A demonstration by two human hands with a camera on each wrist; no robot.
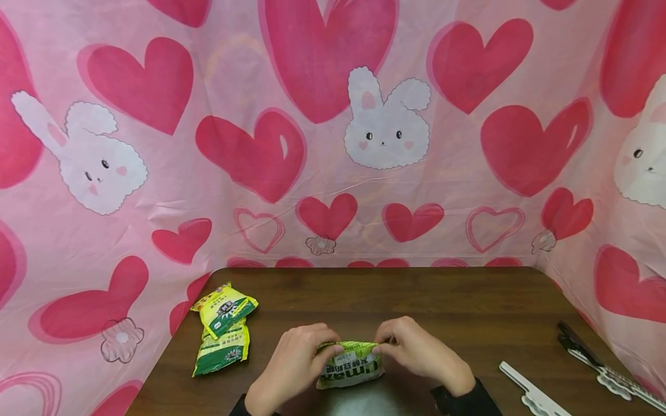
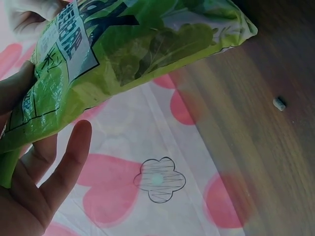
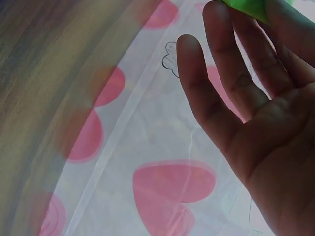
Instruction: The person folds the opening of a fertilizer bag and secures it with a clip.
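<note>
I've got the green packet [image 1: 350, 365] at the near edge of the table [image 1: 447, 306], my left hand [image 1: 291, 367] and right hand [image 1: 421, 353] each pinching its top edge. Two more packets [image 1: 222, 329] lie far left.

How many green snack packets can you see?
3. One packet is pinched between the left hand and right hand; two more packets overlap on the table's left side.
</note>
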